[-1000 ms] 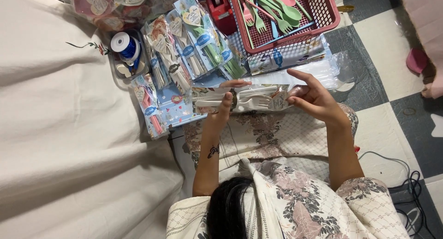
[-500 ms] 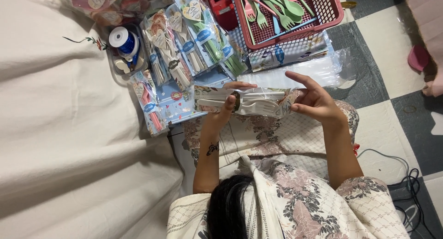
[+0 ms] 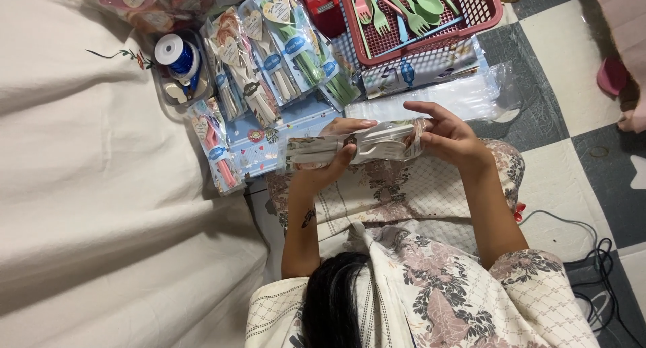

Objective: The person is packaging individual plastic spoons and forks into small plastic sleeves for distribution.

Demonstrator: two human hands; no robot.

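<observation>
holding a clear packet of white cutlery (image 3: 353,148) crosswise over the lap, above a patterned cloth (image 3: 404,186). left hand (image 3: 333,161) clamped on the packet's middle, thumb on top, other fingers wrapped underneath. right hand (image 3: 449,136) at the packet's right end, fingers partly spread, forefinger stretched out over the top edge, thumb and fingertips pinching the flap. packet roughly level, left end sticking out past the left hand.

just beyond the packet: flat stack of clear empty bags (image 3: 437,102) on the floor. further up: red basket (image 3: 471,15) with loose green and pink forks and spoons inside. left of the basket: fan of finished packets (image 3: 269,59) with heart tags, overlapping. spool of blue ribbon (image 3: 176,54) in a small tray beside them, at the edge of a white sheet (image 3: 87,186). checkered floor (image 3: 572,133) on the right, black cable (image 3: 592,254) near the right elbow. another person's foot just visible at far right edge.
</observation>
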